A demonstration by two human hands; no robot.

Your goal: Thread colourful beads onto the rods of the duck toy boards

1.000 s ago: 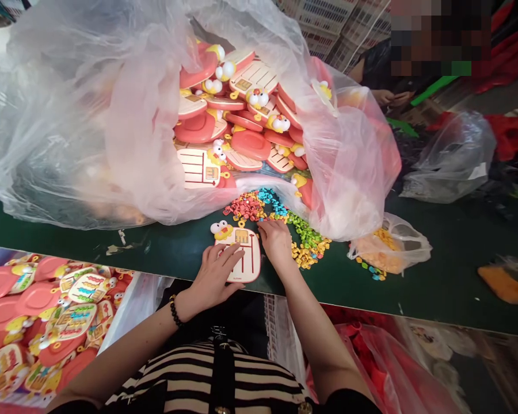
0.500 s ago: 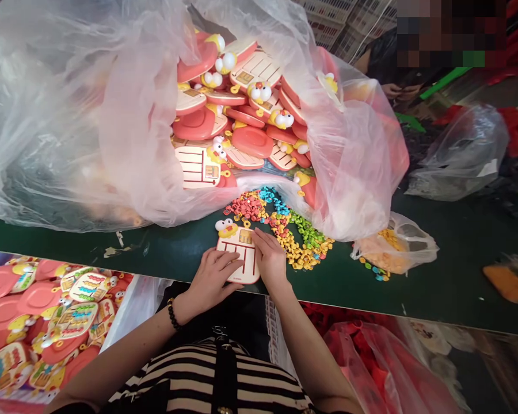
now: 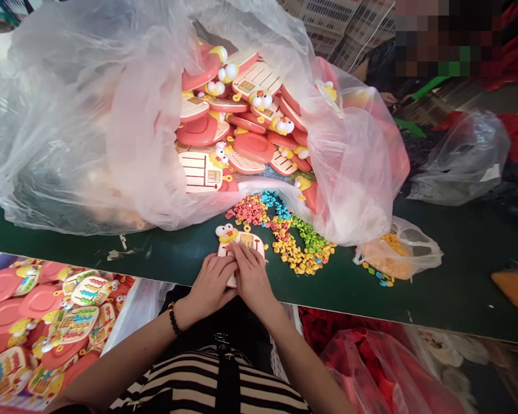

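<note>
Since the earlier frame, brings the right hand (image 3: 254, 277) from the edge of the toy board (image 3: 251, 239) over its face, lower centre of frame. Clasps it with the left hand (image 3: 211, 282); cannot tell of anything inside the narrow right grip. Seems mid-press — calls for exact fingertips.

Beads (image 3: 282, 227) lie behind-right of the board (image 3: 257, 242) on the table (image 3: 176, 259), before the bag (image 3: 142, 138)

A workshop or small factory: a huge plastic bag (image 3: 142, 144) of identical toy boards (image 3: 253, 148) fills the upper middle, heaps of coloured pieces (image 3: 300, 259) lie on the long green surface (image 3: 453, 282), slatted crates (image 3: 326, 20) stack at the top, another person (image 3: 377, 60) is at upper right.
</note>
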